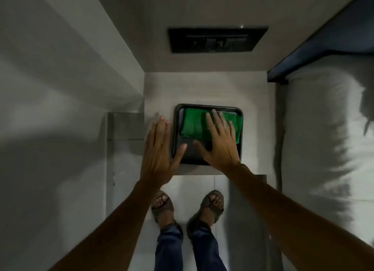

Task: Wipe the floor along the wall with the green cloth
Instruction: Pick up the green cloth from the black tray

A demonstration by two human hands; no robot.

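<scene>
A folded green cloth [193, 125] lies in the far half of a black tray [178, 133] on a small pale table top. My right hand [219, 139] hovers flat over the tray with fingers spread, its fingertips over the cloth's right part, holding nothing. My left hand [159, 151] is open too, fingers apart, held above the table just left of the tray, with its thumb over the tray's left rim. Below the table edge, the white tiled floor [186, 185] shows around my sandalled feet.
A grey wall [50, 108] runs along the left, with a low grey ledge [125, 129] beside the table. A bed with white bedding [323, 139] fills the right. A black switch panel [216, 39] sits on the far wall. The floor strip between wall and bed is narrow.
</scene>
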